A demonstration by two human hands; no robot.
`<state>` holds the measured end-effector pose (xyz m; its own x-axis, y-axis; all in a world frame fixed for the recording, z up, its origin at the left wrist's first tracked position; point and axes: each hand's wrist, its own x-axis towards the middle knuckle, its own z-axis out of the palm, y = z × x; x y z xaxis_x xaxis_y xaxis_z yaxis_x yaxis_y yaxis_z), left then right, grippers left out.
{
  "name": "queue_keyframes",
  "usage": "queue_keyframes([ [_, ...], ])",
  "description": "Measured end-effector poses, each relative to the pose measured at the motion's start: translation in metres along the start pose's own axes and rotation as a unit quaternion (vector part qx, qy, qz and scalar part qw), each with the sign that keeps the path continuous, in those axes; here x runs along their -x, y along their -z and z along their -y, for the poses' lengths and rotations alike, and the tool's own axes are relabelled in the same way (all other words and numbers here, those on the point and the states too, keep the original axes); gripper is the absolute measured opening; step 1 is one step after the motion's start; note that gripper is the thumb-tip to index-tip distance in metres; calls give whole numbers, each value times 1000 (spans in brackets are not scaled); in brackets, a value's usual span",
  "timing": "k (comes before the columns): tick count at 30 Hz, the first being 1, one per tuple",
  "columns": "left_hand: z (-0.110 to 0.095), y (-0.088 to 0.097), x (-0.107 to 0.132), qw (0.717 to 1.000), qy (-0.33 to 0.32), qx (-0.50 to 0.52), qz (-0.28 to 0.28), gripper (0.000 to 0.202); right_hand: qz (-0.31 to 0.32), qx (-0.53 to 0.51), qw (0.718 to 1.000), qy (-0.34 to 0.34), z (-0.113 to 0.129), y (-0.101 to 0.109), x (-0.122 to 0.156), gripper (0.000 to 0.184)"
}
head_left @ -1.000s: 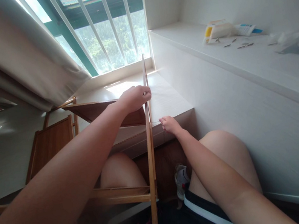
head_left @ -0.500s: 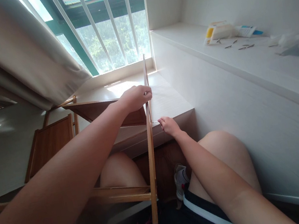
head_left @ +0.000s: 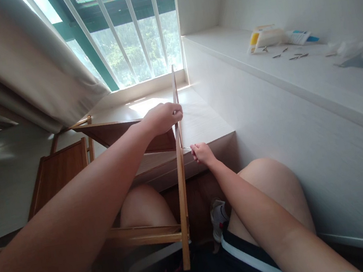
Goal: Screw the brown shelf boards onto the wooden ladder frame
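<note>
A wooden frame with a long narrow rail stands between my knees, its far end reaching toward the window. My left hand is closed around the upper part of this rail. To the right of the rail, my right hand is closed on a thin metal rod-like tool. The tool's tip meets the rail's right side, just below my left hand. A brown wooden panel lies behind the rail, partly covered by my left arm. My fingers hide most of the tool.
On the right ledge lie several small metal screws, a blue-capped tube, a yellow-and-white packet and a crumpled plastic bag. Another wooden panel leans at left, below a curtain. Window bars stand ahead.
Very little differs. The whole view has shifted slightly; both hands keep their grip, and the tool's tip stays at the rail.
</note>
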<state>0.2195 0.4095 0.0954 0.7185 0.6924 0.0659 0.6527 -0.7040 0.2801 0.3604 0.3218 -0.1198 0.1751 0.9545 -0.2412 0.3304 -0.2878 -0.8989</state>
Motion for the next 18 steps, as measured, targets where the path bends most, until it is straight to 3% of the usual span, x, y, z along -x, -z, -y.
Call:
queue_keyframes([
  [6, 1, -1, 0, 1000, -1, 6, -2, 22, 6, -4, 1000, -7, -3, -2, -4, 38],
  [10, 1, 0, 0, 1000, -4, 9, -3, 20, -34, 51, 998, 28, -7, 6, -8, 41],
  [18, 0, 0, 1, 1000, -5, 0, 2, 22, -43, 145, 986, 70, -9, 6, -10, 37],
])
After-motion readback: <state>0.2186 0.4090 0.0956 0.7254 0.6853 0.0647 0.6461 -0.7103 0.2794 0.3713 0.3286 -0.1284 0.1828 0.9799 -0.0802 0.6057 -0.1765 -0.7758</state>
